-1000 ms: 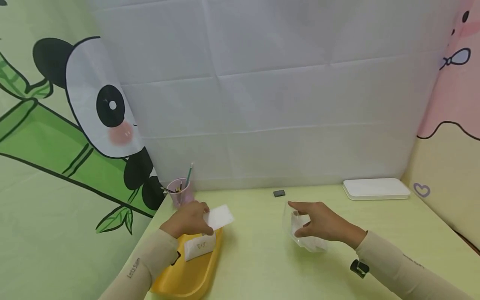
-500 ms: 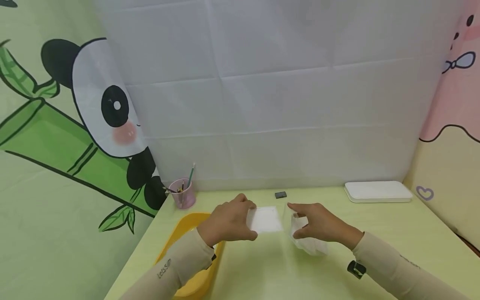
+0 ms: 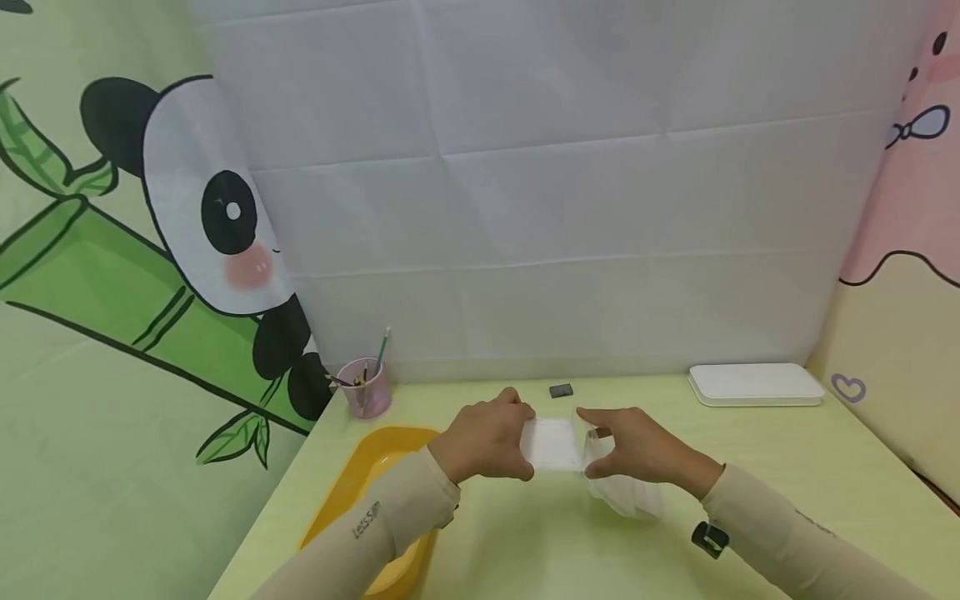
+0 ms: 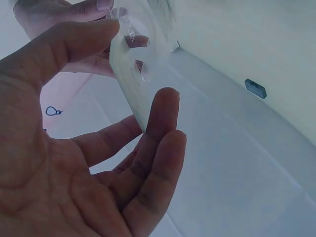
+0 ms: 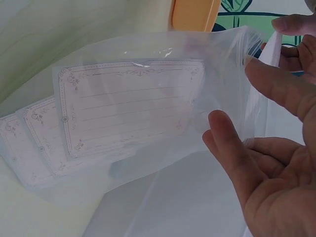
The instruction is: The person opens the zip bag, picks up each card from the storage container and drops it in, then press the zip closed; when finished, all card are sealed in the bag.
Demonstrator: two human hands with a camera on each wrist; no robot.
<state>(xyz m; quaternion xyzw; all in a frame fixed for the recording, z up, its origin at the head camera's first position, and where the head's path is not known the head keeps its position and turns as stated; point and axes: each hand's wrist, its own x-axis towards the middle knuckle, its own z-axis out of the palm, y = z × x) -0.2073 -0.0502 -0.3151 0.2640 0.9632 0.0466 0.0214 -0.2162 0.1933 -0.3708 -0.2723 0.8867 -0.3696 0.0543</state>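
Observation:
My left hand (image 3: 486, 437) grips a white card (image 3: 551, 444) by its edges, between thumb and fingers. The card's far edge is at the mouth of a clear zip bag (image 5: 222, 74); whether it has passed inside is hard to tell. My right hand (image 3: 645, 446) holds that mouth spread, thumb and fingers apart at its two sides. In the right wrist view, several bordered, lined cards (image 5: 128, 108) lie fanned inside the bag. The bag's lower part droops beneath my right hand in the head view.
A yellow tray (image 3: 411, 432) stands at left, partly covered by my left forearm. Behind it is a pink mesh cup (image 3: 369, 393) with pencils. A small dark grey block (image 3: 561, 390) and a flat white case (image 3: 756, 383) lie at the table's back.
My left hand has carried the card rightward from above the yellow tray to the bag's mouth. My right hand has stayed nearly still, holding the bag. A white packet in the tray is now hidden.

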